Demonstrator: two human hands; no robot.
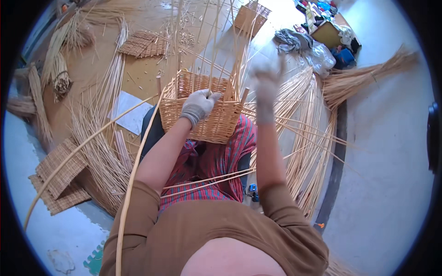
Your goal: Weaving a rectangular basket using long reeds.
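Observation:
A square, light-tan wicker basket (pixel 218 122) rests on my lap, on striped red cloth, its opening facing up. Long upright canes rise from its far side, and thick stakes stand at its corners. My left hand (pixel 199 105), in a pale knitted glove, is closed over the basket's near rim, thumb against the weave, beside a thin upright strand. To the right of the basket my gloved right hand (pixel 266 85) is raised, apart from it and smeared by motion, so its fingers cannot be read. Long bent canes (pixel 138 161) pass from the basket across my left arm.
Bundles of split cane (pixel 101 161) lie on the floor at left, with more strands (pixel 304 152) at right. Woven panels (pixel 64 165) sit lower left, and another mat (pixel 143 43) lies ahead. A woven box (pixel 252 19) stands far off; cluttered bags (pixel 322 57) lie far right.

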